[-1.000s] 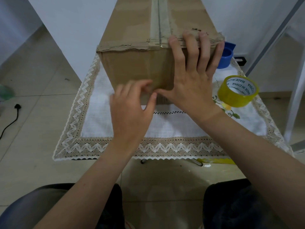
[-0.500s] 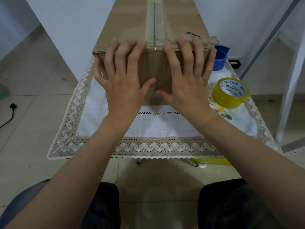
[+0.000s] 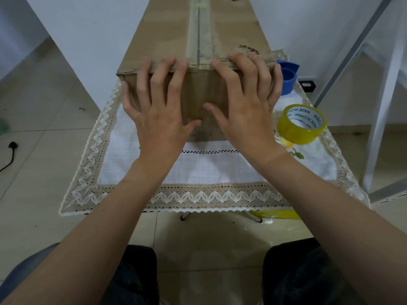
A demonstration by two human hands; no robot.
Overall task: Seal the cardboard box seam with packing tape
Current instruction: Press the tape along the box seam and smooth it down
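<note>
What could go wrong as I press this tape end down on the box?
The box has a torn, ragged top edge under your right hand, so tape may not grip there. The left hand also pushes on the near face, so the box could slide on the cloth.

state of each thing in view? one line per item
cardboard box: flaps closed, tape strip over top seam, near edge frayed
left hand: flat on box's near face, fingertips on top edge
right hand: flat on near face, fingertips on top edge
yellow tape roll: tilted on the tablecloth, untouched
blue tape dispenser: beside box, partly hidden
</note>
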